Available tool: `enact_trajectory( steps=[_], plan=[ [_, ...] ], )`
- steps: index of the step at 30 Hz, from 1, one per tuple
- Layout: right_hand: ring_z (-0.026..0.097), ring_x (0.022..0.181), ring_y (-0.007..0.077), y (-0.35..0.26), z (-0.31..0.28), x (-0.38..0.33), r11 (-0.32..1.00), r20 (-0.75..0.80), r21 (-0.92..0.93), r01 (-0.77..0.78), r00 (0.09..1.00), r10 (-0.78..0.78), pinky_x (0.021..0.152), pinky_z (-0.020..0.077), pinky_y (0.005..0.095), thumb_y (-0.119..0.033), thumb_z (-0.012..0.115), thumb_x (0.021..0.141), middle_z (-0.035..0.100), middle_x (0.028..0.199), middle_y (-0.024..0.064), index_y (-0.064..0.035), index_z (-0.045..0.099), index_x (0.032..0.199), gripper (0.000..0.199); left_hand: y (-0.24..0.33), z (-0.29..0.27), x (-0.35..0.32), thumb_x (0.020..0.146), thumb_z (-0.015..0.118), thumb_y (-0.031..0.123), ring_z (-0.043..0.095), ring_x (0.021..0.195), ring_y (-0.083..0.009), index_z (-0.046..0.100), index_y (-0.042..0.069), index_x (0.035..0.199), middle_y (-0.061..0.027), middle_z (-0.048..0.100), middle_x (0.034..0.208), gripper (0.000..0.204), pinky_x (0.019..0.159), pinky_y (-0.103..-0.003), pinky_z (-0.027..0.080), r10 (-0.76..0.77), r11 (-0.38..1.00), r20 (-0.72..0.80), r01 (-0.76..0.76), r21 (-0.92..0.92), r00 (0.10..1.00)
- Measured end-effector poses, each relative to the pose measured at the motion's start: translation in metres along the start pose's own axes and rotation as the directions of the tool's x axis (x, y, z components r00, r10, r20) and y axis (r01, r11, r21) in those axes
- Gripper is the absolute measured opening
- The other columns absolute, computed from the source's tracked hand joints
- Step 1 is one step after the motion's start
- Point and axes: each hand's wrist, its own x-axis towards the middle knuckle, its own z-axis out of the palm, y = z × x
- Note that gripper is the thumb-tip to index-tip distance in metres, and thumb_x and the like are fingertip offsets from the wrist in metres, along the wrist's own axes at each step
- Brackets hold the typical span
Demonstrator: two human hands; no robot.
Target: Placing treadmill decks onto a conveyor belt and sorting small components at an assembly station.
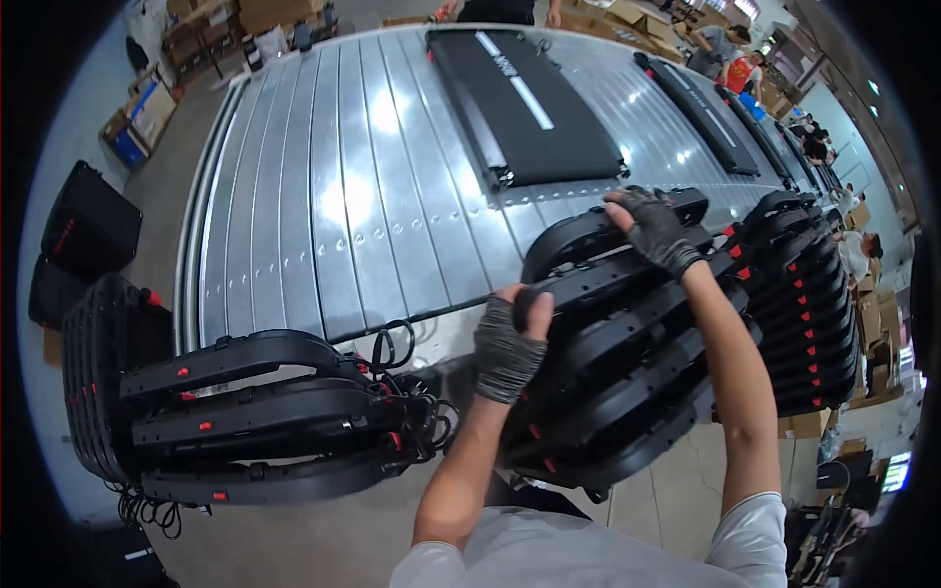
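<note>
My left hand (510, 343), in a dark grey fingerless glove, is closed around the near-left end of a long black curved frame (618, 279). Over the far part of the same frame lies my right hand (652, 230), gloved alike, its fingers curled on the edge. This frame is uppermost in a stack of similar black curved frames (627, 392) with small red parts. The stack stands against the near edge of a metal roller conveyor (372, 196). My palms and the undersides of my fingers are hidden.
A flat black treadmill deck (520, 108) lies on the conveyor, with another deck (701, 118) farther right. More black frames with loose cables (245, 421) stand at left. A tall stack of frames (804, 304) rises at right. Several people work along the line at the far right.
</note>
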Motion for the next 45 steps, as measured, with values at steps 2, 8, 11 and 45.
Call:
enact_trajectory(
  steps=[2, 8, 11, 45],
  plan=[
    [0.061, 0.108, 0.0305, -0.013, 0.003, 0.014, 0.991, 0.149, 0.127, -0.033, 0.989, 0.014, 0.096, 0.0430, 0.0397, -0.036, 0.051, 0.097, 0.067, 0.109, 0.0146, -0.0054, 0.064, 0.113, 0.037, -0.001, -0.011, 0.001, 0.090, 0.064, 0.032, 0.064, 0.089, -0.0330, 0.061, 0.002, 0.109, -0.0181, 0.065, 0.095, 0.036, 0.081, -0.039, 0.050, 0.004, 0.999, -0.014, -0.005, -0.039, 1.000],
    [0.058, 0.110, 0.0302, -0.026, 0.009, 0.014, 0.981, 0.147, 0.195, -0.015, 0.989, -0.015, 0.097, 0.0410, 0.0365, -0.025, 0.050, 0.099, 0.062, 0.114, 0.0170, -0.0003, 0.060, 0.117, 0.032, -0.005, -0.020, -0.013, 0.079, 0.074, 0.027, 0.063, 0.091, -0.0368, 0.058, 0.000, 0.112, -0.0203, 0.063, 0.101, 0.045, 0.081, -0.042, 0.051, 0.154, 0.983, -0.067, -0.160, -0.089, 0.986],
    [0.052, 0.120, 0.0301, -0.020, 0.013, 0.006, 0.979, 0.251, 0.182, -0.090, 0.967, 0.043, 0.104, 0.0361, 0.0365, -0.029, 0.052, 0.097, 0.057, 0.125, 0.0171, -0.0014, 0.054, 0.127, 0.041, -0.007, -0.021, -0.033, 0.075, 0.079, 0.028, 0.062, 0.098, -0.0370, 0.054, 0.000, 0.120, -0.0206, 0.061, 0.111, 0.059, 0.086, -0.044, 0.050, 0.153, 0.975, 0.014, -0.148, -0.168, 0.988],
    [0.054, 0.093, 0.0374, -0.018, -0.032, -0.074, 0.995, 0.146, 0.025, 0.093, 0.985, -0.095, 0.083, 0.0461, 0.0399, 0.004, 0.062, 0.057, 0.053, 0.102, 0.0176, -0.0007, 0.050, 0.106, 0.051, 0.008, -0.038, -0.122, 0.062, 0.089, 0.033, 0.062, 0.095, -0.0303, 0.051, 0.004, 0.115, -0.0157, 0.059, 0.110, 0.071, 0.079, -0.040, 0.052, 0.192, 0.939, 0.230, -0.110, -0.326, 0.954]
  ],
)
